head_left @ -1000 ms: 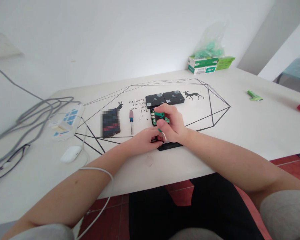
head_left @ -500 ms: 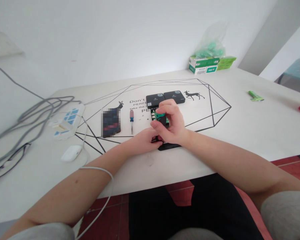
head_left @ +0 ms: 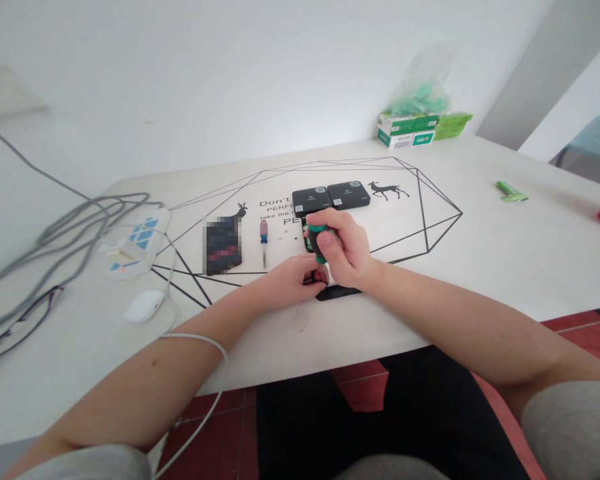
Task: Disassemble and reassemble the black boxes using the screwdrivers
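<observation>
Gripping a green-handled screwdriver point(head_left: 318, 241) in a closed fist, the right hand point(head_left: 343, 252) stands the tool nearly upright, handle at the top and tilted slightly to the far left, with the shaft running down toward the near side. The tip is hidden between the two hands, so exactly where it bears cannot be told. Directly under it lies an opened black device point(head_left: 336, 291), flat on the desk point(head_left: 480, 267), its long axis running from near to far; a bit of green board shows just beyond the handle. The left hand point(head_left: 293, 280) comes in from the left, its fingers curled against the device's near-left edge and touching the right hand's knuckles; whether it pinches anything small cannot be seen. So the tool sits above the device, the right hand carries it, and the left hand lies lower and closer to the casing.

Two closed black boxes point(head_left: 330, 196) rest side by side just beyond. A second screwdriver with a purple handle point(head_left: 263, 241) lies to the left, pointing near, well apart from both hands.
</observation>
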A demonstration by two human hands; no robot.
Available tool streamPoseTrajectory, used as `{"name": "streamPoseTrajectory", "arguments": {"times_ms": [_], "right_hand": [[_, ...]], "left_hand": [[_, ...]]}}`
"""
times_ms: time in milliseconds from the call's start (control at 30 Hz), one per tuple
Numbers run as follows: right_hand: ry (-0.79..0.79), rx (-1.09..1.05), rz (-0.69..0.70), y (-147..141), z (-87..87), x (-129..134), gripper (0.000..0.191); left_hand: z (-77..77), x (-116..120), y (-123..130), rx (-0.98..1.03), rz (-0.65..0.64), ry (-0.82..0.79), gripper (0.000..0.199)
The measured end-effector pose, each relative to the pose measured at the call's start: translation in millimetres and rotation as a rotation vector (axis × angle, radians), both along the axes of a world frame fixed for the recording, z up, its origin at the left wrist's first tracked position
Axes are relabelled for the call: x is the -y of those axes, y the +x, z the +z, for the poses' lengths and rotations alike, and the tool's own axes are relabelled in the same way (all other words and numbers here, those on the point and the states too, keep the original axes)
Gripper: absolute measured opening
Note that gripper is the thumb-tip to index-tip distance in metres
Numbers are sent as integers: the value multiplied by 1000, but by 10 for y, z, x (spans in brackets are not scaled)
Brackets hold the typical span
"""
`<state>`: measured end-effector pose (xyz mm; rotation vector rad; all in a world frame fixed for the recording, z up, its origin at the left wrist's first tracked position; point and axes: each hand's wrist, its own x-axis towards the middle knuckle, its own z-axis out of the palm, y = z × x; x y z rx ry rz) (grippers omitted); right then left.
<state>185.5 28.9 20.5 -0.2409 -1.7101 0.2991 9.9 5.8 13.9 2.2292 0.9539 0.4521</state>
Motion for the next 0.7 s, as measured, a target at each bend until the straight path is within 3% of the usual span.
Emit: {"name": "streamPoseTrajectory", "arguments": {"times_ms": [200, 500, 600, 700], "right_hand": [[155, -55, -39, -75, 63, -24, 29], [-29, -52, -20, -22, 55, -2, 28], [23, -108, -68, -47, 75, 13, 17], [62, -157, -124, -74, 97, 17, 18]], "left_hand": [[69, 26, -2, 4, -21, 54, 9], [-29, -10, 5, -11, -6, 67, 5], [-31, -9, 1, 9, -10, 50, 3], [-10, -1, 1, 20, -18, 33, 3]]}}
